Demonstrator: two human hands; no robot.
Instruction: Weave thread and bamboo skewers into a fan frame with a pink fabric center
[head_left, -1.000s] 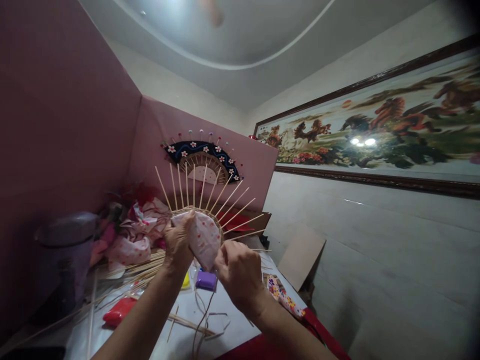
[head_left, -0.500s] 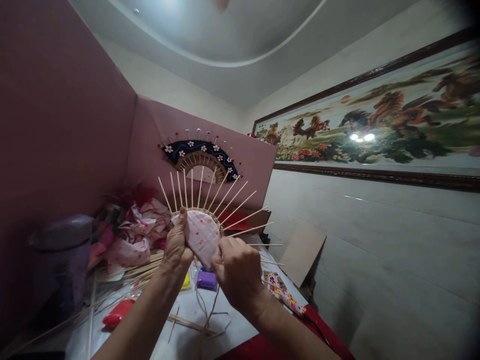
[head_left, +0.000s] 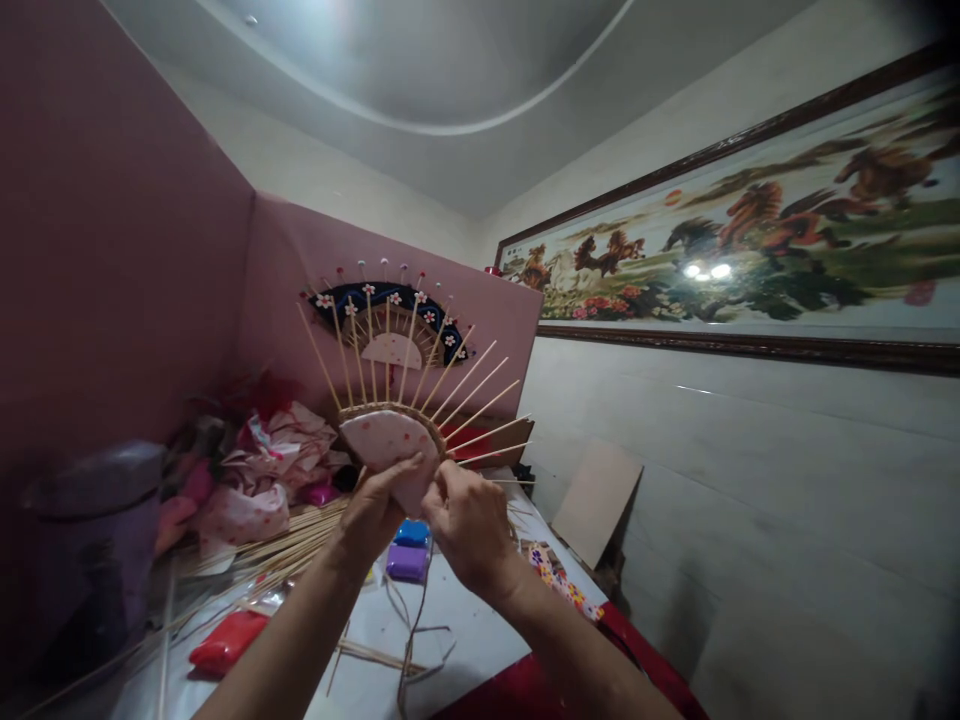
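I hold a half-made fan [head_left: 386,436] up in front of me: a pale pink flowered cloth wedge with a woven rim and several thin bamboo sticks [head_left: 480,388] fanning out above it. My left hand [head_left: 379,510] grips the wedge's lower left edge, thumb laid across the cloth. My right hand [head_left: 465,522] is closed at the wedge's lower right tip, pinching there. A thin cord [head_left: 411,640] hangs below my hands down to the table.
A finished dark fan [head_left: 390,315] with flowers leans on the pink partition [head_left: 285,290]. On the table lie loose bamboo sticks [head_left: 277,555], bundled pink cloth [head_left: 262,465], purple and blue blocks [head_left: 409,555], a red piece [head_left: 221,643] and a grey pot [head_left: 82,540]. A framed horse picture [head_left: 735,240] hangs on the right wall.
My left hand slid from the wedge's upper left down to its lower edge. The fan rose a little and turned slightly; my right hand stayed at the lower tip.
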